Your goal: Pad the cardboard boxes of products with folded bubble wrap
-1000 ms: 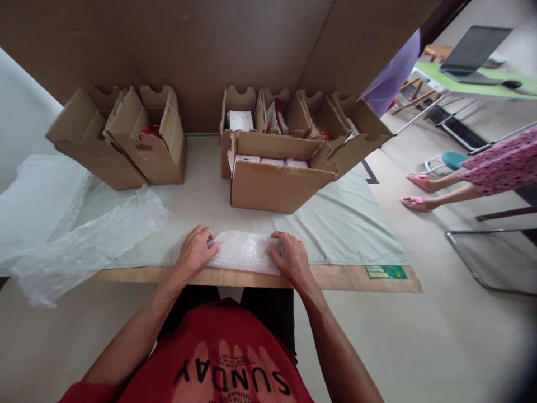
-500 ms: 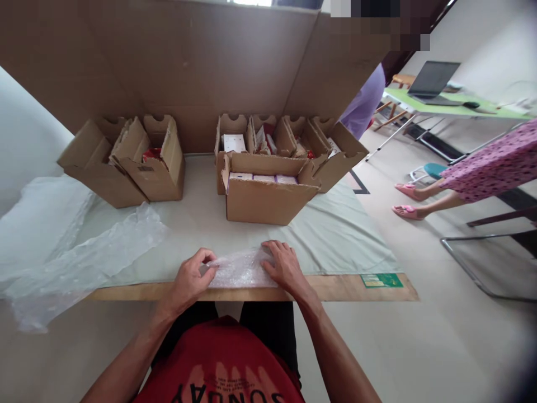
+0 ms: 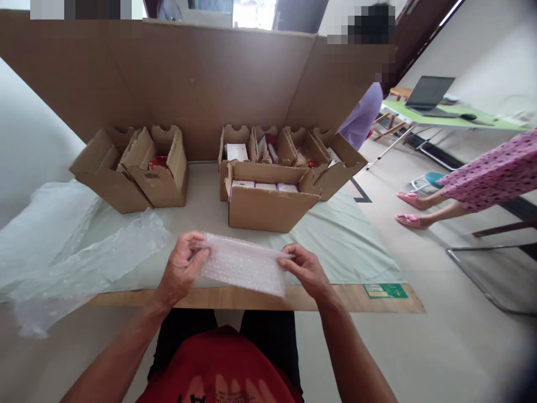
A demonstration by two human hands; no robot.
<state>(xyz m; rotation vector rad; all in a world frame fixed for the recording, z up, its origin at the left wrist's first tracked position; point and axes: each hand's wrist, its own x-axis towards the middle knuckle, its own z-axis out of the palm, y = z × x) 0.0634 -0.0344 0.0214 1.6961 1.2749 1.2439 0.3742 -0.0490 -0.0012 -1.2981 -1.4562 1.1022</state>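
A small sheet of bubble wrap (image 3: pixel 245 266) hangs between my two hands, lifted off the table's front edge. My left hand (image 3: pixel 183 267) pinches its left end with thumb and fingers closed. My right hand (image 3: pixel 305 270) pinches its right end the same way. Whether anything is wrapped inside the sheet is not visible. Just beyond it stands an open cardboard box (image 3: pixel 268 201) with white and purple packets in a row.
More open cardboard boxes (image 3: pixel 142 170) line the back against a tall cardboard screen (image 3: pixel 201 84). Loose plastic film (image 3: pixel 79 252) lies on the left of the table (image 3: pixel 335 296). At the right, a seated person's legs (image 3: pixel 423 210) and a desk with a laptop (image 3: pixel 428 95).
The bubble wrap lay flat on the table under both hands; now both hands have pinched its ends and lifted it up.
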